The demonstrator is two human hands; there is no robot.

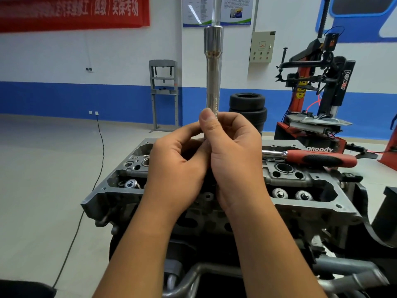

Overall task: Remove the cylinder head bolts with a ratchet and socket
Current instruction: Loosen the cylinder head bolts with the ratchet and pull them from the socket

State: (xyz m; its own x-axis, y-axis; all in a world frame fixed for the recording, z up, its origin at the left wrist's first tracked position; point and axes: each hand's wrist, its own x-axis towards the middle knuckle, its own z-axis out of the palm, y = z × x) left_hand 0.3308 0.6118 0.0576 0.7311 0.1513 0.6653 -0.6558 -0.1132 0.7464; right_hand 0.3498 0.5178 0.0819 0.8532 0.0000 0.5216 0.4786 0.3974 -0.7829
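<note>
Above the cylinder head (305, 203), right in front of me, I hold a long shiny socket (212, 82) standing straight up. It sits on a thinner extension bar (216, 9) that runs up out of the top of the picture. My left hand (178, 166) and my right hand (234, 155) are both at the bottom end of the socket. The right fingers are curled around it, with the thumb pressed on its side. The left fingers pinch it from the other side. What is at the very bottom end, I cannot see, because my hands hide it.

I think the socket is hard steel, stiff and a bit heavy for its size. It looks smooth and maybe oily, so it could slip. Its top end is far from my hands, so it could tip. Holding it low with both hands, close to the end, seems the safest way.

The ratchet (311, 157) with the red and black handle lies on the back edge of the cylinder head, to my right, with nobody touching it. I cannot pick out the bolts for sure from here. I guess I am getting the tool ready or pulling something out of the socket.
</note>
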